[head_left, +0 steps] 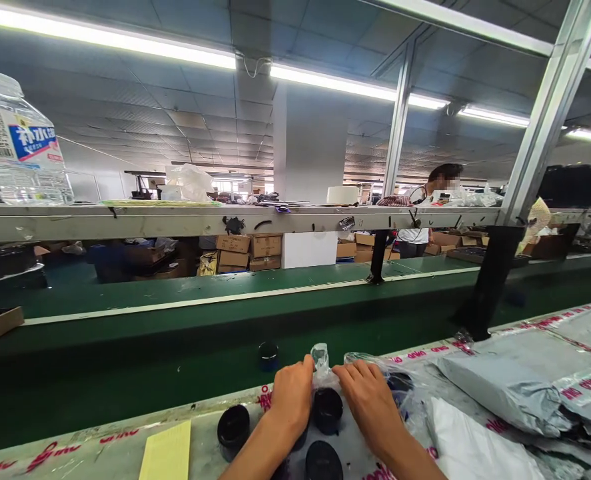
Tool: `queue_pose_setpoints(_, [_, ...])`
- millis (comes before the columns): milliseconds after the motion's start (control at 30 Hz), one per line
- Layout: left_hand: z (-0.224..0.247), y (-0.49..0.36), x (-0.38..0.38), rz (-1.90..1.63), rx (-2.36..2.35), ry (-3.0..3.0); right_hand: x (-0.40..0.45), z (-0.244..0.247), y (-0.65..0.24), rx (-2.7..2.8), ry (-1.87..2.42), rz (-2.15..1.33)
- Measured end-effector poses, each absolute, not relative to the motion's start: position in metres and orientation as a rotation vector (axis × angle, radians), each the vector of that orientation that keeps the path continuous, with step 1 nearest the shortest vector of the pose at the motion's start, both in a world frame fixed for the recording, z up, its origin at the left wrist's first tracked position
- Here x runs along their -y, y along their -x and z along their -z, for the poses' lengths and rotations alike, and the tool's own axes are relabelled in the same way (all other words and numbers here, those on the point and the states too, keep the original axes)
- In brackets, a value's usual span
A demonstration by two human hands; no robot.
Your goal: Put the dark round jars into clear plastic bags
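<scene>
My left hand (pixel 291 395) is closed, its thumb and fingers pinching the edge of a clear plastic bag (pixel 320 359). Just across from it, my right hand (pixel 368 400) has curled its fingers onto the same plastic, and the bag bunches up between the two. Below and around the hands stand small black round cap-like pieces: one black piece (pixel 328 408) between my wrists, another (pixel 324 461) nearer me, and a third (pixel 234 430) left of my forearm. Beyond my right fingers, more clear plastic covers a dark blue piece (pixel 400 383).
A lone black piece (pixel 268 353) sits on the green conveyor belt (pixel 140 373). Yellow paper (pixel 166 450) lies at the left, grey and white bags (pixel 505 387) at the right. A shelf rail (pixel 295 219) crosses ahead, bearing a water bottle (pixel 22 143). A person (pixel 418 200) stands beyond.
</scene>
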State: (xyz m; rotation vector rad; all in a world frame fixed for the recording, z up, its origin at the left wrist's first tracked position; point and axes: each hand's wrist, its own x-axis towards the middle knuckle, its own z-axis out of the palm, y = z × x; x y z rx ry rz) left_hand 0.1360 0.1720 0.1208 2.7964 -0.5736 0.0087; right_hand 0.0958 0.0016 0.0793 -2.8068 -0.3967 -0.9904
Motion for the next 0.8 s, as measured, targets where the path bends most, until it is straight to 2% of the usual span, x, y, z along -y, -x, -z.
queue_pose_setpoints(333, [-0.126,-0.141,-0.165,-0.007,0.556,-2.89,-0.008,-0.07,-0.105,0.367,3.035,1.145])
queue_pose_setpoints(800, [-0.117,-0.133,-0.187,0.001,0.699,-2.762,0.003,-0.059,-0.081,0.516,2.854,1.248])
